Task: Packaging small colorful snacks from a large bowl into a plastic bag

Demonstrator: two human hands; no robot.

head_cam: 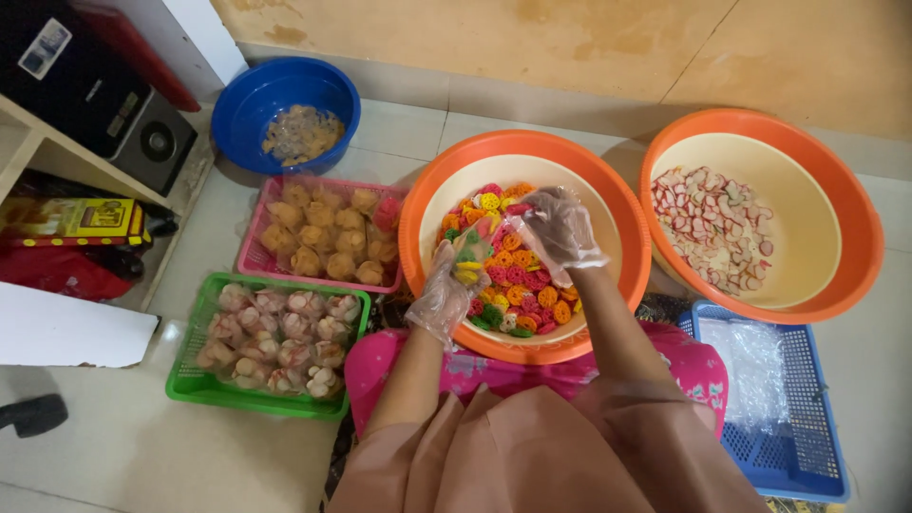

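Both my hands wear thin clear plastic gloves and work over an orange basin with a cream inside, full of small round crackers in red, orange, yellow and green. My left hand holds a small clear bag with a few of the coloured crackers in it, at the basin's left inner side. My right hand is just right of it above the crackers, fingers pinched on the bag's upper edge. My forearms reach out from brown sleeves over a pink skirt.
A second orange basin at right holds pink-and-white crackers. A blue basket carries clear bags. A pink basket and a green basket hold filled bags. A blue bowl stands at the back; a shelf is on the left.
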